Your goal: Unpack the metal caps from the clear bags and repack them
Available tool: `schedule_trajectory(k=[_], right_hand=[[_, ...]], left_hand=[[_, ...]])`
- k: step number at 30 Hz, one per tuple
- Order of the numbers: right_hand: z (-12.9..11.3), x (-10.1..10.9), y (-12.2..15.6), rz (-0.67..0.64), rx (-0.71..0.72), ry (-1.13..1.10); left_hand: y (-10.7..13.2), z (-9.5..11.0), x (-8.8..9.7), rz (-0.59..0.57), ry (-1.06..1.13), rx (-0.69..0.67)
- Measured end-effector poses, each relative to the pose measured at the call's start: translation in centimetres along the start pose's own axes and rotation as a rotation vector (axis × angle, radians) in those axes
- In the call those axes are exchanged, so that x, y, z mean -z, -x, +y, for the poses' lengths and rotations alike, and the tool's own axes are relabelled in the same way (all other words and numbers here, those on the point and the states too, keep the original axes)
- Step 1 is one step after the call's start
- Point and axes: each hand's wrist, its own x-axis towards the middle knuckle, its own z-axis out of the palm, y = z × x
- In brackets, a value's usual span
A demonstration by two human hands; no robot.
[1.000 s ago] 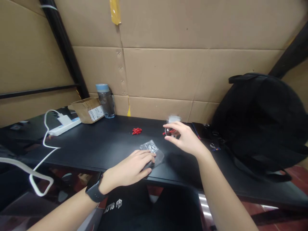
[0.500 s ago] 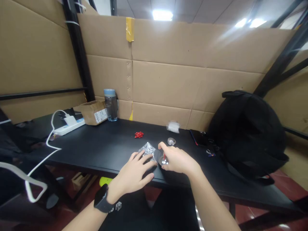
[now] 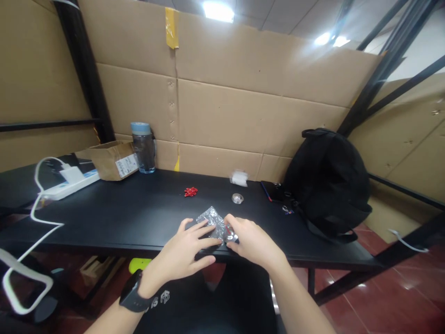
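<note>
A crinkled clear plastic bag [image 3: 211, 216] lies near the table's front edge. Over its near part rests my left hand [image 3: 190, 248], palm down with the fingers spread. My right hand [image 3: 252, 240] curls thumb and forefinger around a small clear round dish [image 3: 231, 237] at the bag's right side. Something small and red [image 3: 228, 229] shows at the dish, partly hidden by the fingers. Whether the dish is inside the bag's mouth or just against it, I cannot tell. Behind the right hand sits a second clear round piece [image 3: 238, 198], possibly a lid.
A pile of small red pieces [image 3: 191, 191] lies on the black table [image 3: 139, 213]. Behind are a white wrapped packet [image 3: 239, 178], a water bottle [image 3: 143, 150] and a cardboard box [image 3: 113, 162]. A black backpack [image 3: 327, 185] stands right, a white power strip [image 3: 74, 184] left.
The camera view has turned, shifting the scene leftward. My right hand has brought the clear dish closer against the plastic bag. My left hand stays spread over the bag.
</note>
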Motion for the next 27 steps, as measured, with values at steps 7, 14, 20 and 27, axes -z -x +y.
schedule_trajectory(k=[7, 14, 20, 27], right_hand=[[2.0, -1.7, 0.5, 0.126, 0.011, -0.306], [3.2, -1.8, 0.5, 0.118, 0.129, -0.396], [3.5, -1.6, 0.4, 0.083, 0.225, -0.407], [3.2, -1.8, -0.1, 0.100, 0.335, -0.433]], left_hand=[[-0.1, 0.0, 0.1, -0.077, 0.020, -0.019], [-0.5, 0.2, 1.8, -0.248, 0.102, 0.089], [-1.6, 0.5, 3.8, -0.357, 0.201, 0.156], [-2.0, 0.9, 4.1, -0.384, 0.204, 0.127]])
